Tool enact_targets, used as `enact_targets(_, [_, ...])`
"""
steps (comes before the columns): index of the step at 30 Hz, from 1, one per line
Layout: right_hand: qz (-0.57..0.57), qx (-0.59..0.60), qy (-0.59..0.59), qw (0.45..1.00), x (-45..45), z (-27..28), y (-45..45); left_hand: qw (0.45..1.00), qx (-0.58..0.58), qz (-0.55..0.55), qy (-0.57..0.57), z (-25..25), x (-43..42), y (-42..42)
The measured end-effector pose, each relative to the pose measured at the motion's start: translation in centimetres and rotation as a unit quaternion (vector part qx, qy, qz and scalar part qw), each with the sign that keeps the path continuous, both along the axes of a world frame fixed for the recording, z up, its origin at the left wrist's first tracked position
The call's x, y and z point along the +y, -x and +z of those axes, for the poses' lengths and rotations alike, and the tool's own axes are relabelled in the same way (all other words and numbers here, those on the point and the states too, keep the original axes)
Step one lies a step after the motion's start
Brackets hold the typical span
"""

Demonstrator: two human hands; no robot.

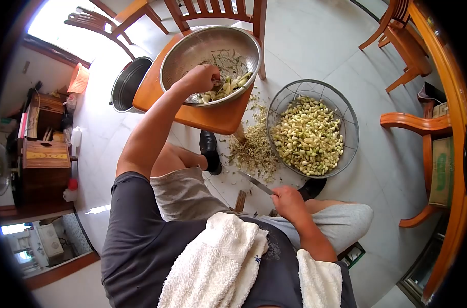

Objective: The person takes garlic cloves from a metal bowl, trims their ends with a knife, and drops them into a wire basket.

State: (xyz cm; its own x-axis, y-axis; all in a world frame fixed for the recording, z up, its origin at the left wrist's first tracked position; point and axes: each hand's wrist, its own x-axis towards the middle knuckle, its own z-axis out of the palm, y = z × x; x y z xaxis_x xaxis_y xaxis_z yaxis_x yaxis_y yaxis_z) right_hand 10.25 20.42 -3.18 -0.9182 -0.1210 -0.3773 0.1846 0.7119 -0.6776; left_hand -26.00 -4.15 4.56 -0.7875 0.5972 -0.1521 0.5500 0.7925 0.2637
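My left hand (203, 78) reaches down into a perforated metal colander (173, 61) on a wooden chair. Its fingers are curled in beside pale green-white bulb-like pieces (224, 90); what they hold, if anything, is hidden. Thin dark green scraps lie higher up in the bowl. In my right hand (290, 201), low over my lap, the handle of a knife (257, 183) is gripped, its blade pointing up and left. Just beyond it on the floor stands a round wire-mesh basket (350, 114) holding a heap of small pale trimmed pieces (309, 136).
Trimmings (254, 149) are scattered on the tiles between the chair seat (205, 118) and the basket. A dark bucket (131, 84) stands left of the chair. More wooden chairs (405, 46) and a table edge (457, 102) are at right. A white towel (213, 256) hangs over my chest.
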Motion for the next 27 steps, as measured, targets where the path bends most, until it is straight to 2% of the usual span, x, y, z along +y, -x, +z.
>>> enact_targets(5, [-0.017, 0.003, -0.010, 1.000, 0.1, -0.4, 0.1, 0.998, -0.017, 0.039, -0.039, 0.3, -0.6, -0.4])
enact_targets(9, [-0.055, 0.026, 0.014, 0.998, 0.7, 0.4, 0.3, 0.971, -0.029, 0.071, -0.227, 4.0, -1.6, -2.5])
enact_targets(12, [-0.084, 0.087, 0.025, 0.992, 1.1, 1.1, 0.4, 0.884, -0.176, 0.104, -0.420, 6.5, -2.3, -6.4])
enact_targets(15, [-0.103, 0.140, 0.045, 0.984, 1.5, 1.8, 0.6, 0.677, -0.410, 0.067, -0.608, 7.5, -2.3, -12.2])
enact_targets(18, [-0.123, 0.170, 0.067, 0.975, 1.6, 2.8, 0.6, 0.515, -0.508, 0.060, -0.688, 5.3, -0.4, -16.8])
enact_targets(20, [-0.140, 0.163, 0.084, 0.973, 1.8, 3.3, 0.7, 0.437, -0.576, 0.049, -0.689, 3.5, 1.1, -18.9])
enact_targets(22, [-0.174, 0.186, 0.111, 0.961, 1.7, 3.8, 0.4, 0.418, -0.578, 0.135, -0.688, 1.9, 2.6, -21.1])
enact_targets(27, [-0.223, 0.304, 0.136, 0.916, 1.0, 5.0, 0.1, 0.437, -0.574, 0.173, -0.671, -1.3, 3.7, -22.8])
